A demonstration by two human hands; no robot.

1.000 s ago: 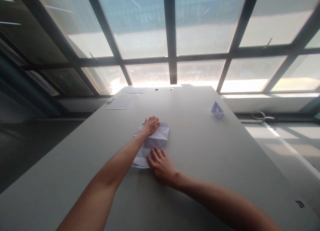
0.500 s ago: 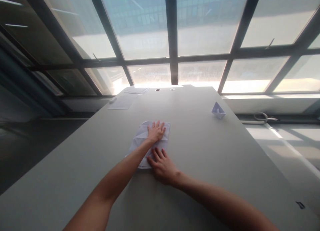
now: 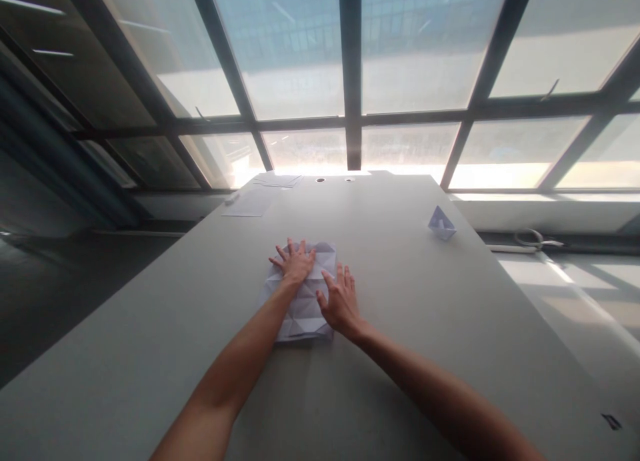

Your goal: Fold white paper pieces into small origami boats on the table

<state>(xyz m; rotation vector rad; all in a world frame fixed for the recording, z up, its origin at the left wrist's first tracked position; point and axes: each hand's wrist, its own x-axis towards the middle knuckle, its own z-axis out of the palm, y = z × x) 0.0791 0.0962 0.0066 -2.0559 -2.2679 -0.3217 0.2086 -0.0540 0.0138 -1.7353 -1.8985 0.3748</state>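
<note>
A creased sheet of white paper point(image 3: 303, 309) lies on the table in front of me, its surface crossed by many fold lines. Across its upper left part my left hand point(image 3: 296, 262) rests flat with the fingers spread, and the forearm covers some of the sheet. At the sheet's right edge is my right hand point(image 3: 341, 300), fingers stretched out and pointing away from me, holding nothing. Whether its palm touches the paper I cannot tell. Farther off on the right stands a folded paper boat point(image 3: 442, 224).
The white table point(image 3: 425, 354) reaches toward large windows point(image 3: 405, 54). Flat paper sheets point(image 3: 249, 202) lie at its far left. Two round holes point(image 3: 321, 180) show near the far edge. A small dark mark point(image 3: 611, 421) is at the lower right.
My left hand has slid left across the paper. My right hand has moved from the sheet's lower part to its right edge, uncovering more creases. The view has shifted slightly.
</note>
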